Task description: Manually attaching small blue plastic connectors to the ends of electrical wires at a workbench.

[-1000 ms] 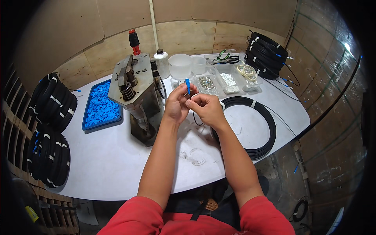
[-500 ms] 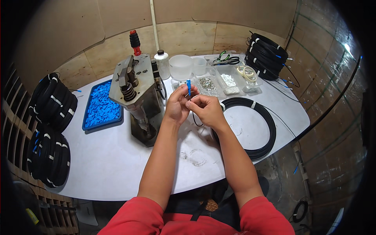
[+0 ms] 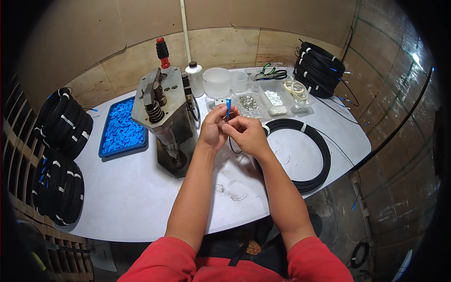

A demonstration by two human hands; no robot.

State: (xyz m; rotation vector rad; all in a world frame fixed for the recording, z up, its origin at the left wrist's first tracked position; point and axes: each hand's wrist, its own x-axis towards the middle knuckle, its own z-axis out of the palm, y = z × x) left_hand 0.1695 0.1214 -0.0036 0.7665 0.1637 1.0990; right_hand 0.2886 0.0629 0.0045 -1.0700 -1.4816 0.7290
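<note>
A white table (image 3: 141, 197) with rounded corners stands against plywood walls and fills the middle of the frame. At far left, two stacks of black cable coils (image 3: 61, 155) sit at the table's edge. Next comes one blue tray (image 3: 121, 131) full of small blue connector parts, then one grey metal press (image 3: 164, 117) with a red-and-black handle. Both forearms rise from the lower edge and meet at centre frame, just right of the press. The left hand (image 3: 213, 129) and the right hand (image 3: 246, 134) touch each other, fingers pinched together on a small blue connector (image 3: 228, 104) that stands upright above the fingertips, with a thin black cable (image 3: 233, 146) hanging below the hands. Behind the hands stand one white bottle (image 3: 194, 77), two translucent cups (image 3: 218, 81), and clear trays (image 3: 268, 99) holding small metal and white parts. One large black cable loop (image 3: 305, 145) lies flat on the table right of the hands. At upper right sits another stack of black coils (image 3: 322, 63).
</note>
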